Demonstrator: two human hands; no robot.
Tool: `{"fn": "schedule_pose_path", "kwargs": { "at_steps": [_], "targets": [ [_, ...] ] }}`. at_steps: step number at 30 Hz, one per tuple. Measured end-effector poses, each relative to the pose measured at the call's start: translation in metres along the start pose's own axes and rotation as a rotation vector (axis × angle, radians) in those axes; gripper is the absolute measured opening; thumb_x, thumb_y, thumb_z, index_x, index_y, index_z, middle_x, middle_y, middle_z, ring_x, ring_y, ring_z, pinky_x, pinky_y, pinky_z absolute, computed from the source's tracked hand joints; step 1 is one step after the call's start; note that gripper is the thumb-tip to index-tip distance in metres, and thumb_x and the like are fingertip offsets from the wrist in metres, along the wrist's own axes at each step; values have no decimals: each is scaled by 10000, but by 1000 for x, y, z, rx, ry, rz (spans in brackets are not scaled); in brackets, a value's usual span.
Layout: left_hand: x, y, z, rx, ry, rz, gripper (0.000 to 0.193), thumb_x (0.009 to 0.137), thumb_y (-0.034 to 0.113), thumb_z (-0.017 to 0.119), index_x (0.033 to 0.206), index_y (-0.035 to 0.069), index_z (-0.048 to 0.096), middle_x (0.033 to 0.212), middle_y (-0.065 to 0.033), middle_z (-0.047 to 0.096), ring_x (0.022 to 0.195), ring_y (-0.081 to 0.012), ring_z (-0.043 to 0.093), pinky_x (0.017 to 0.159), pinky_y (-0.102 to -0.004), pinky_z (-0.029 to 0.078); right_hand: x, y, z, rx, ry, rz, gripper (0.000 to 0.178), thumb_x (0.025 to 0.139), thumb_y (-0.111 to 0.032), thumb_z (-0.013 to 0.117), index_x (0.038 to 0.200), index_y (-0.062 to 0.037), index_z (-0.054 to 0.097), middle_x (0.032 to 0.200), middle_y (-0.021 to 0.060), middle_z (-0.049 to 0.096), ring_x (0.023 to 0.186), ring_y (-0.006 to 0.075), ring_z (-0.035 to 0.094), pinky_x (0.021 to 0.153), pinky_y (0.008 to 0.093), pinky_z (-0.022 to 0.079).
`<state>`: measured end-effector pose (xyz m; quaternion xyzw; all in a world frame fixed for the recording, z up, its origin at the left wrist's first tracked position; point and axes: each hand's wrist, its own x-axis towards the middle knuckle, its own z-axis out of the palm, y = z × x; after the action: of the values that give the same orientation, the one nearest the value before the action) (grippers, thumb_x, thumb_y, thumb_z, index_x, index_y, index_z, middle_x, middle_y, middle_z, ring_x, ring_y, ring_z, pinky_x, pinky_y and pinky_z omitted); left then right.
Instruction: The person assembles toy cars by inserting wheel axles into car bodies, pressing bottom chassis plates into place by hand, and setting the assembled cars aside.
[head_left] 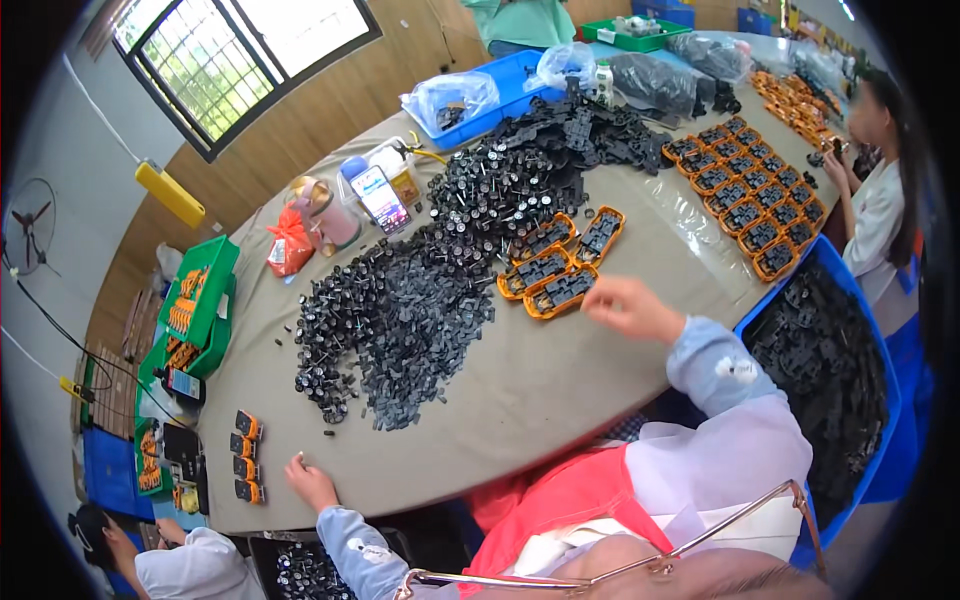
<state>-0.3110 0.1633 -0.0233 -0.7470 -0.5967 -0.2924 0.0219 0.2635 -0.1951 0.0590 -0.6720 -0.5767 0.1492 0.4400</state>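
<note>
My right hand [635, 308] hovers with loosely bent fingers, just right of a small group of orange shells with black inserts [562, 289], which look like toy car bodies. I see nothing in its grasp. At the table's near left edge, my left hand [312, 484] rests with its fingers partly stretched and nothing clear in them. Left of it stands a short row of orange-and-black pieces [246, 466]. Between my hands and the far side lie a heap of small dark grey parts [415, 340] and a pile of black wheels with silvery hubs [490, 195].
Rows of filled orange shells [745, 195] cover the right side. A blue bin of black parts [890, 400] stands by my right arm. Behind the piles are a phone [381, 200] and a pink jug [335, 218]. Co-workers [880, 210] sit right and lower left [195, 565].
</note>
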Motion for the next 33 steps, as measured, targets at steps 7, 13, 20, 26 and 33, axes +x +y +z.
{"fn": "schedule_pose_path", "kwargs": {
  "at_steps": [7, 13, 20, 26, 33],
  "targets": [
    [-5, -12, 6, 1, 43, 1, 291, 820, -47, 519, 1090, -14, 622, 1023, -198, 572, 996, -395, 539, 885, -481, 441, 59, 64, -57, -956, -216, 53, 693, 772, -25, 653, 1432, -113, 458, 1502, 54, 436, 1467, 342, 311, 1063, 654, 360],
    [-7, -10, 7, -43, 69, 33, 255, 826, -27, 534, 1063, -18, 625, 1016, -197, 572, 999, -393, 539, 890, -483, 442, 54, 64, -83, -954, -278, 254, 544, 739, -143, 695, 1270, -80, 596, 1247, 125, 565, 1256, 346, 511, 1058, 577, 407],
    [-8, -4, 0, -24, 42, 7, 254, 831, -26, 550, 1074, -20, 626, 1029, -195, 575, 1012, -393, 541, 908, -479, 444, -17, 26, -105, -775, -255, 328, 512, 676, -220, 724, 1162, -76, 660, 1112, 159, 596, 1066, 351, 597, 877, 429, 525],
    [-3, -9, 1, 9, 12, 38, 239, 853, -13, 561, 1083, -23, 625, 1048, -192, 577, 1025, -391, 543, 911, -475, 445, -21, -53, -8, -543, -419, 32, 561, 730, -241, 743, 1244, -65, 601, 1110, 139, 593, 1076, 330, 589, 894, 427, 508],
    [-7, -9, 2, 5, 5, 24, 220, 877, 4, 571, 1089, -21, 625, 1053, -187, 578, 1028, -384, 544, 909, -467, 446, -6, -38, -5, -412, -146, -252, 410, 781, -246, 793, 1129, -75, 660, 1138, 126, 636, 1064, 328, 606, 880, 434, 504]
  ]
}}
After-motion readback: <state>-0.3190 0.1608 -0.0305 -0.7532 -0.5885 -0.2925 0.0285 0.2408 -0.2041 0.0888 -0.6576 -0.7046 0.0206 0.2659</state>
